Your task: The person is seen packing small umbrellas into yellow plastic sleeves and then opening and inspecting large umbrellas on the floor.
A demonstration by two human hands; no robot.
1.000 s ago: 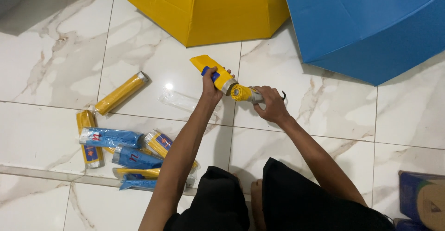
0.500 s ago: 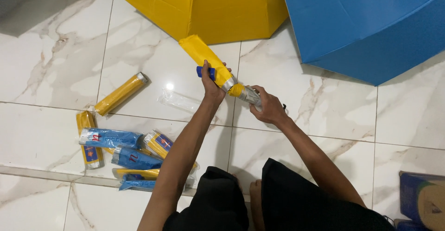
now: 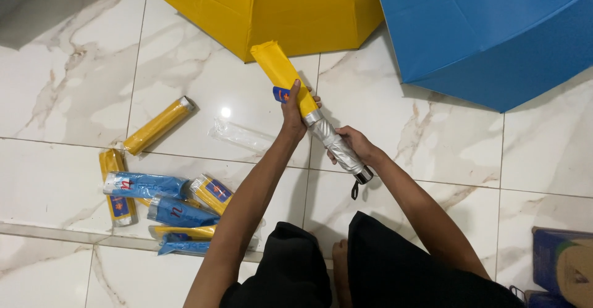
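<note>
Two hands on a folded umbrella

Two hands grip one folded umbrella (image 3: pixel 330 138), a silvery crinkled cylinder, above the glossy marble floor (image 3: pixel 74 48). The left hand (image 3: pixel 292 113) is curled around its smooth yellow fabric sleeve (image 3: pixel 281 73); the right hand (image 3: pixel 355 147) wraps the silver body near the black handle end. Left of the umbrella lies a pile of sleeved yellow and blue umbrellas (image 3: pixel 164 203); beyond it, open yellow (image 3: pixel 259 5) and blue canopies (image 3: pixel 488 30).

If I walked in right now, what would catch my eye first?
Probably the two big open umbrellas on the marble floor, a yellow umbrella at top centre and a blue umbrella at top right. Below them, the left hand grips a yellow sleeve while the right hand holds the silvery folded umbrella. A heap of packed umbrellas lies at lower left.
</note>
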